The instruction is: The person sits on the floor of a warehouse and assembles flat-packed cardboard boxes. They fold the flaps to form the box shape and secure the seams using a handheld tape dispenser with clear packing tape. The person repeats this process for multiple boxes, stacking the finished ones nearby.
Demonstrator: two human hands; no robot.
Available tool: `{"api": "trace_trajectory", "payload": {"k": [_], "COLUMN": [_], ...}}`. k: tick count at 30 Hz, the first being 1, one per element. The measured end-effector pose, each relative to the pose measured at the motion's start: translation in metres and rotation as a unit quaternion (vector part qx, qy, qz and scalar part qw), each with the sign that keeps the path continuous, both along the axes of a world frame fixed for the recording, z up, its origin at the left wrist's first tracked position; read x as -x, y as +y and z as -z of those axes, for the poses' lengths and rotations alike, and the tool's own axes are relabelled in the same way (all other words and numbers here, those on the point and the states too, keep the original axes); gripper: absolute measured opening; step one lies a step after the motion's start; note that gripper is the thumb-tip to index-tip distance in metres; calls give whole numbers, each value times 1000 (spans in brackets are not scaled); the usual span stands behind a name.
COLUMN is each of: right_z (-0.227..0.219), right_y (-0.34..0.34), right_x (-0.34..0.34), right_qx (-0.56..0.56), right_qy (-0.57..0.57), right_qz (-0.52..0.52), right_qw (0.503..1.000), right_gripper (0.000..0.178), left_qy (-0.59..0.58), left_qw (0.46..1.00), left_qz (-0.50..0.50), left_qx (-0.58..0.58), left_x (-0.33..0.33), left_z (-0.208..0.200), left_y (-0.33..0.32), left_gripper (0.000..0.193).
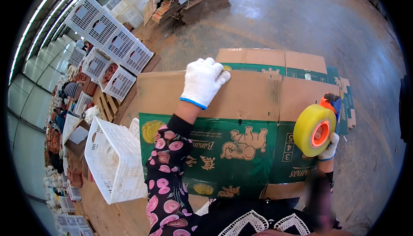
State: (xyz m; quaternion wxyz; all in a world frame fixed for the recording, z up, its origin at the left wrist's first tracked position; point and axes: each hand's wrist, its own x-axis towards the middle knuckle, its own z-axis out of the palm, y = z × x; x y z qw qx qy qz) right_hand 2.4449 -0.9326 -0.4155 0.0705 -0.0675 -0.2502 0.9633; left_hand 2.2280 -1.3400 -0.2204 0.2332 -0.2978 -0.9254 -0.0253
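The left hand [203, 82], in a white knitted glove with a blue hem, is at the far edge of a large brown and green printed cardboard carton [241, 96]. Its forearm, in a black sleeve with pink flower shapes [167, 158], comes up from the lower edge and passes over the carton's left part; a short piece of bare wrist shows between cuff and glove. The back of this hand faces the camera. Its fingers are bent close together over the carton's edge, and the thumb stands apart, pointing to the right. The fingertips are hidden.

The right hand [328, 149], also in a white glove, is lower, at the carton's right side, with the wrist below it. It holds a tape dispenser with an orange and blue head [330, 102], which carries a thick yellow tape roll [302, 128]. The roll covers most of these fingers, so I cannot tell exactly how they close.

The carton lies in front of the person's body. Beyond it are more green and brown cardboard pieces [266, 56]. A white plastic crate [132, 188] is near its left side.
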Motion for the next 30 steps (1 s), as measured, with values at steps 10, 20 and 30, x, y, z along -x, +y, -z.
{"api": "trace_trajectory", "payload": {"k": [10, 20, 30], "right_z": [-24, -128, -147], "right_y": [-2, 14, 56], "right_x": [-82, -50, -35], "right_qx": [13, -261, -369], "right_qy": [4, 58, 132], "right_qz": [-142, -59, 39], "right_qw": [990, 962, 919], "right_gripper": [102, 112, 108], "left_qy": [-443, -258, -49], "left_qw": [891, 953, 975], "left_qz": [-97, 80, 165], "left_qx": [33, -140, 139], "left_x": [-43, -93, -50], "left_z": [-145, -236, -163], "left_y": [-41, -2, 77], "left_gripper": [42, 36, 27]}}
